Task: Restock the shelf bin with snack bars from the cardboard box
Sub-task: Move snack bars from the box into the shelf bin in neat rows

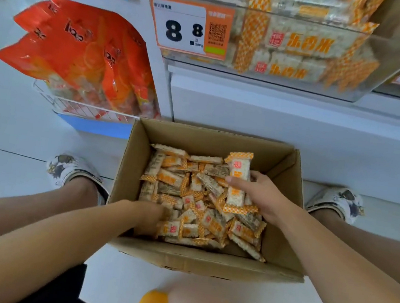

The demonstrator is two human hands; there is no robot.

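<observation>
Two hands are down in the cardboard box (pixel 288 176) on the floor: the right hand (pixel 262 196) has fingers and thumb curled round one snack bar (pixel 238 182), long axis running roughly away from the person toward the shelf, far end poking up past the fingertips. The left hand (pixel 150 216) is buried among the loose bars (pixel 188 200) w/ fingers curled; looks blurred, so I can't tell if it's actually got one. The shelf bin (pixel 367 70) sits up and beyond the box, nearly full already, so I'd guess the right hand lifts up and fwd first.
</observation>
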